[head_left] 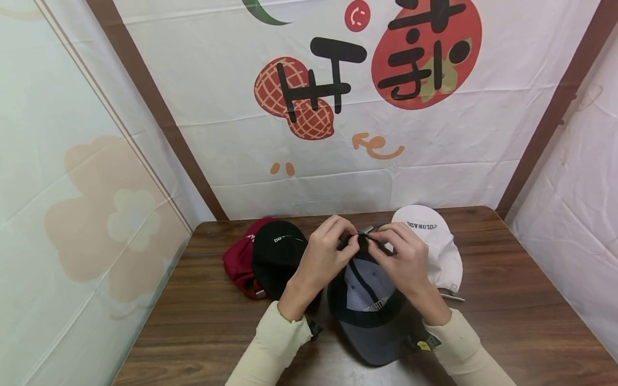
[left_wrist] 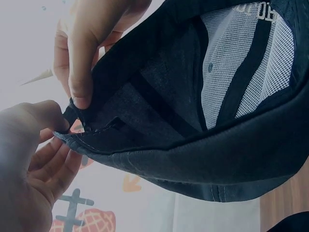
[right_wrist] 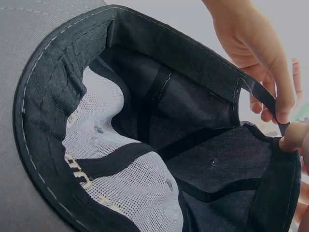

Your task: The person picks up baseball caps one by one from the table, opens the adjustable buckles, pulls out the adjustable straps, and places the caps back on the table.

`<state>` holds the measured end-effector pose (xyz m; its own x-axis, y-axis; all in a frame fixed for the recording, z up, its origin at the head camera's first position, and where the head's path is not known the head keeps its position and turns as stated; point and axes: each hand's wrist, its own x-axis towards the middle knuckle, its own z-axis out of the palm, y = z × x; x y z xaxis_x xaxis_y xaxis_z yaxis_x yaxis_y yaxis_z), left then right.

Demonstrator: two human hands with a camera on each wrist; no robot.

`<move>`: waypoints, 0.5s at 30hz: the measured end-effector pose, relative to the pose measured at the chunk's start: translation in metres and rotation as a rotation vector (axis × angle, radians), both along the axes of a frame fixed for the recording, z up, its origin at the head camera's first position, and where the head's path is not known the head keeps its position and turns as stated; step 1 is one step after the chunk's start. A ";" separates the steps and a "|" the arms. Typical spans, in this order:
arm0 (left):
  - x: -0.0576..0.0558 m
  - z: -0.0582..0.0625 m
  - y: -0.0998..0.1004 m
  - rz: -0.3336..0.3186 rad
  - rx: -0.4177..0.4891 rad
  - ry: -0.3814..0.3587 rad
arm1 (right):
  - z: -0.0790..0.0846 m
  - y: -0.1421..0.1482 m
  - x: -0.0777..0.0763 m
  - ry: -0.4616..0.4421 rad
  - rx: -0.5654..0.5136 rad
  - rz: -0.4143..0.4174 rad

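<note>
observing remotely through head and wrist cameras, i log the scene from left to right. at far left hangs a pale sheet (head_left: pixel 77 161) printed with a faded flower. on the brown wood-grain table (head_left: pixel 193 332), i note a maroon cap (head_left: pixel 238 264) partly covered by a black cap (head_left: pixel 277 257) with small pale lettering.

next comes the left hand (head_left: pixel 324 249), its thumb and fingers pinching a thin dark strap (right_wrist: pixel 263 94) at the rear opening of a gray cap (head_left: pixel 367 317). this cap sits between the two forearms, in front of the person, its open underside facing up and its brim (head_left: pixel 374 346) toward the person. i cannot tell whether any of it touches the table. inside i see a white mesh panel (right_wrist: pixel 145 186) crossed by dark tape.

on the other side, the right hand (head_left: pixel 405 254) is also pinching at the rear opening, thumb against fingers, near the strap; i cannot tell exactly which layer it grips. the fingertips of both hands are close together.

at right, partly hidden by the right hand, a white cap (head_left: pixel 436 252) lies on the table, dark lettering reading "colorado". behind everything i record a white backdrop (head_left: pixel 232 139) with red and black prints.
</note>
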<state>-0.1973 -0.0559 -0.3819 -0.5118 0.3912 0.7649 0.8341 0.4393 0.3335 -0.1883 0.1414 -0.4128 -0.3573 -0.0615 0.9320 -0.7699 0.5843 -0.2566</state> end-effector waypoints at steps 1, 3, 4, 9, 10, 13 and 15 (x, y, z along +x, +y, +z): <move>0.000 0.000 0.000 0.000 0.001 0.001 | 0.000 0.000 0.000 0.000 -0.002 0.003; 0.000 0.000 0.000 0.001 -0.001 -0.003 | 0.000 0.000 0.000 -0.004 -0.004 0.004; 0.000 0.000 0.000 0.002 -0.004 -0.006 | 0.000 0.000 0.000 -0.003 -0.005 0.003; 0.001 0.001 -0.001 0.005 -0.008 -0.013 | 0.000 0.000 -0.001 0.010 -0.004 0.000; 0.001 0.001 -0.001 0.005 -0.007 -0.013 | 0.000 0.000 -0.001 0.015 -0.005 0.002; 0.001 0.002 -0.001 0.005 -0.006 -0.018 | 0.000 -0.001 -0.001 0.017 -0.006 0.001; 0.002 0.002 -0.001 0.007 -0.008 -0.022 | 0.000 -0.001 -0.001 0.018 -0.007 -0.002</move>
